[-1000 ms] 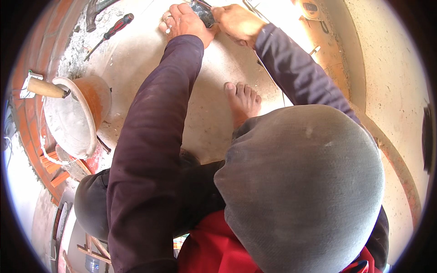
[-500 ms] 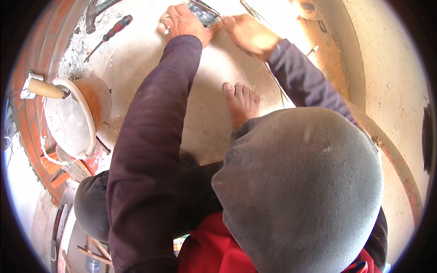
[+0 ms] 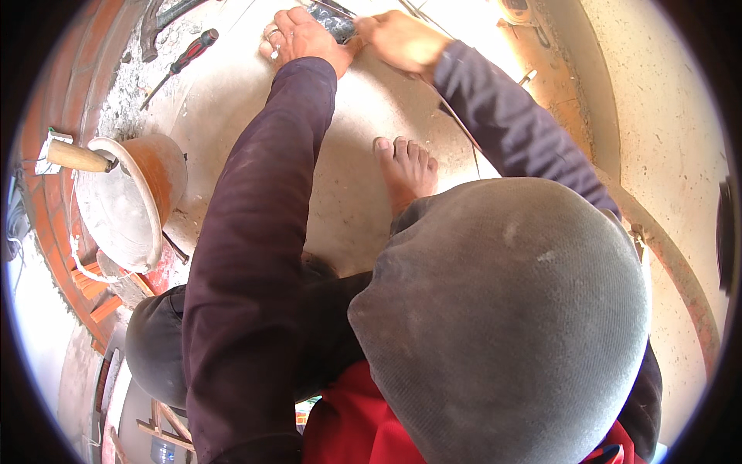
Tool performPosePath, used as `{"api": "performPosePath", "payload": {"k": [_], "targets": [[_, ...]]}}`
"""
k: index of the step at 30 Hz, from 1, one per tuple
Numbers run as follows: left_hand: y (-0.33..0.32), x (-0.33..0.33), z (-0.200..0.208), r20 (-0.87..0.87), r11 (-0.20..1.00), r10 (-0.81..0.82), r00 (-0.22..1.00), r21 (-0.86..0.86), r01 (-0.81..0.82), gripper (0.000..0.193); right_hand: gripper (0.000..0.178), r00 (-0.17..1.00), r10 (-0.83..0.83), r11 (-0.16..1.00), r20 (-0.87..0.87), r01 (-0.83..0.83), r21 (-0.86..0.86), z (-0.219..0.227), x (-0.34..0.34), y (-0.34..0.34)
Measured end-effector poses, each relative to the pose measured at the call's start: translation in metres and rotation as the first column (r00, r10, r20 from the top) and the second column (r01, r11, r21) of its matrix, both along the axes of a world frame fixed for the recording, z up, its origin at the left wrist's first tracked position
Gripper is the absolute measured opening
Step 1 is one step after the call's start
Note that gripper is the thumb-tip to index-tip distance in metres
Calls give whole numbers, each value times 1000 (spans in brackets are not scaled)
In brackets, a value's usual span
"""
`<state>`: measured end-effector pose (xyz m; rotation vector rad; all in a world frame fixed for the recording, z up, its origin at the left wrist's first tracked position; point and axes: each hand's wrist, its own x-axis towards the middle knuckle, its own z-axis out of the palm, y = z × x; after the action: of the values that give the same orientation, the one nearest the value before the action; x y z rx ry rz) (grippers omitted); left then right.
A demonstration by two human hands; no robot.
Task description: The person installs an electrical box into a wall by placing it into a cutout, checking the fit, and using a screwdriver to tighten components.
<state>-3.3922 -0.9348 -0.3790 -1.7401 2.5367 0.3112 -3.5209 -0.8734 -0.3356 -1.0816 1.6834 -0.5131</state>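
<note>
Both arms are reaching forward; the left hand and right hand are gripping a small dark object with curled fingers.

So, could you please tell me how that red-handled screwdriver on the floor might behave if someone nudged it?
The screwdriver lies flat on gritty floor, so it would probably roll sideways only briefly. Its round handle looks smooth, perhaps slippery with dust. Stiff and light, likely.

A small dark blue-grey object lies on the pale floor, partly hidden.
</note>
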Motion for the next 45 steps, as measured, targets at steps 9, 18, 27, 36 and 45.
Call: {"api": "performPosePath", "payload": {"k": [9,18,27,36,45], "targets": [[-4,4,-4,17,1000,13,1000,-25,-12,90,46,999,16,1000,-31,-16,12,6,0,0],[-8,14,-16,16,998,23,1000,-52,-22,88,38,934,245,960,-259,-271,-71,-22,12,-18],[-3,7,-9,0,998,18,1000,-53,-18,95,43,999,45,970,-21,-39,239,13,4,-11],[-5,3,16,-131,991,104,986,102,-91,101,7,992,-117,924,-48,91,-370,39,-55,65],[-37,24,41,-542,858,348,765,513,-27,88,36,689,-556,820,-466,547,-170,-3,-87,186]]}}
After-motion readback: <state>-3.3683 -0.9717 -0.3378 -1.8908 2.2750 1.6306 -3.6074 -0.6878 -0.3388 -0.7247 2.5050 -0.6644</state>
